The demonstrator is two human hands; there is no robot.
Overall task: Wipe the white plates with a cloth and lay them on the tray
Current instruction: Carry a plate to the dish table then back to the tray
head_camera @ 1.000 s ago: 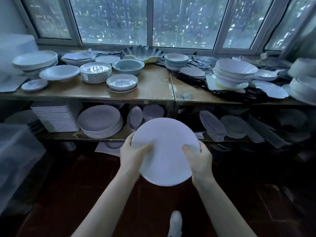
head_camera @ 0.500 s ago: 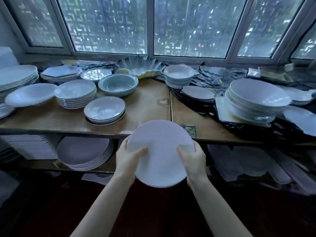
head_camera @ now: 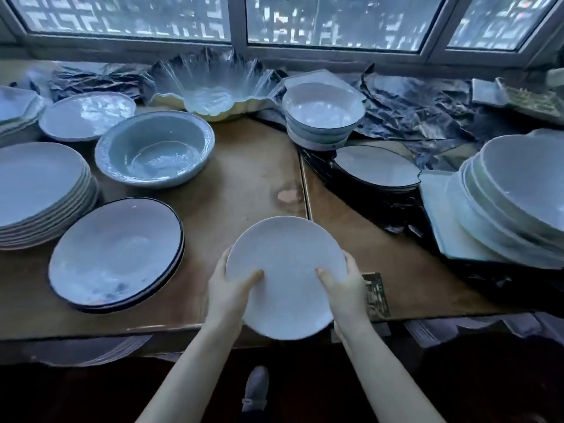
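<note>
gripping a white plate (head_camera: 287, 270) by its two sides, the left hand (head_camera: 227, 297) and the right hand (head_camera: 348, 297) hold it over the near edge of the wooden table (head_camera: 244, 184), tilted a little toward the camera. each thumb lies on the upper face, pointing inward, and the other fingers curl round the rim (mostly hidden behind the plate). both forearms reach up from below, converging. a stack of dark-rimmed plates (head_camera: 116, 251) sits just left of the left hand, with a pale green bowl (head_camera: 154, 148) behind it. a small printed label (head_camera: 377, 296) beside the right hand is too blurred to read.
</note>
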